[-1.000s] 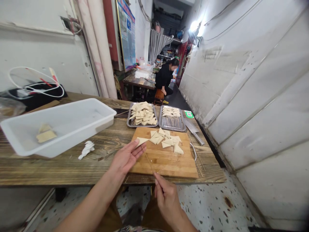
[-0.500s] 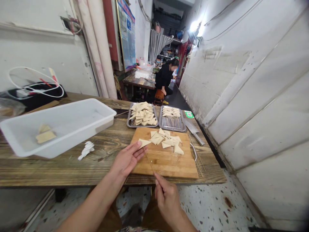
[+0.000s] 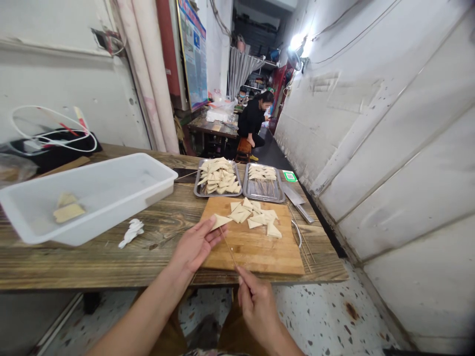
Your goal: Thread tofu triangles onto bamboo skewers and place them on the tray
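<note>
Left hand [image 3: 193, 245] pinches pale triangle [image 3: 220, 221]; right hand [image 3: 257, 299] grips thin skewer [image 3: 228, 248].

Pale triangular slices [image 3: 260, 218] lie on the brown rectangular wooden board [image 3: 256, 253]; two silver rectangular metal trays [image 3: 263, 200] sit just behind the board.

Not one word or number can be read from where I stand. The tall, light-blue paper poster with a thin yellow edge [image 3: 193, 55], upright on the left side of the passage, has a band of heading across its top and smaller printed blocks below, all too slanted and blurred to make out. At the far right corner of the brown, grained wooden surface [image 3: 156, 259] there's a small green-and-white rectangular card [image 3: 290, 176] bearing a square QR-type code; any lettering around that code is too tiny for me to tell.
</note>
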`<state>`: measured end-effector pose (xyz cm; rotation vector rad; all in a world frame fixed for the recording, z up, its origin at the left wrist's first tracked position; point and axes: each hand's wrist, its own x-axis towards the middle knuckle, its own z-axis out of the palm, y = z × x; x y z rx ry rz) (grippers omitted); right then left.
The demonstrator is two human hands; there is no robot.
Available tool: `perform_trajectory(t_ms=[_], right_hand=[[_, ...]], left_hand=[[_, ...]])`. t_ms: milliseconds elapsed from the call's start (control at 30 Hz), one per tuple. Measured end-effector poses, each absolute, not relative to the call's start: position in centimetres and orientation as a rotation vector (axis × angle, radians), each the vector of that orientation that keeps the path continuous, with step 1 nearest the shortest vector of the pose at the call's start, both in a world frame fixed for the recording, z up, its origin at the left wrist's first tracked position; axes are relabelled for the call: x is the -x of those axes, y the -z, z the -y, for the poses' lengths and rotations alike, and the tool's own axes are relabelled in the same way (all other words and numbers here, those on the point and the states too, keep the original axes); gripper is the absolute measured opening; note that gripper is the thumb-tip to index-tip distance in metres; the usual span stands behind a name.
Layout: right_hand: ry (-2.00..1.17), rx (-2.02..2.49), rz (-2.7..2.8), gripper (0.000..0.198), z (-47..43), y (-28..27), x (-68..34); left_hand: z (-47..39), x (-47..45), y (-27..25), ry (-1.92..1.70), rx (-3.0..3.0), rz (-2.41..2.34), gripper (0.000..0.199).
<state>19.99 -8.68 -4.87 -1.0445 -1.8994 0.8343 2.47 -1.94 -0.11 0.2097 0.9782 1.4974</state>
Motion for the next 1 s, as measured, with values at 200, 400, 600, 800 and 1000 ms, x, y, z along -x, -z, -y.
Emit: perform_trajectory(t_ms=[200, 400, 600, 800, 1000], right_hand=[[-0.834, 1.043, 1.902, 0.036, 8.7, 4.71, -19.88], [-0.832, 1.038, 1.888, 0.036, 8.6, 4.78, -19.75], [-0.826, 1.026, 1.868, 0.037, 8.35, 5.25, -19.8], [-0.814, 1.01, 1.839, 0.035, 8.18, 5.63, -19.79], [-0.802, 1.014, 1.845, 0.035, 8.25, 5.64, -19.67]], left_hand=[[1.99, -2.55, -0.14, -1.5, -0.213, -0.992, 0.007], [2.09, -2.53, -0.21, -1.485, -0.214, -0.985, 0.008], [2.21, -2.39, 0.16, -1.463, -0.234, -0.962, 0.008], [2.4, -2.5, 0.06, -1.469, -0.22, -0.956, 0.005], [2.8, -3.02, 0.07, -1.445, -0.216, -0.962, 0.006]])
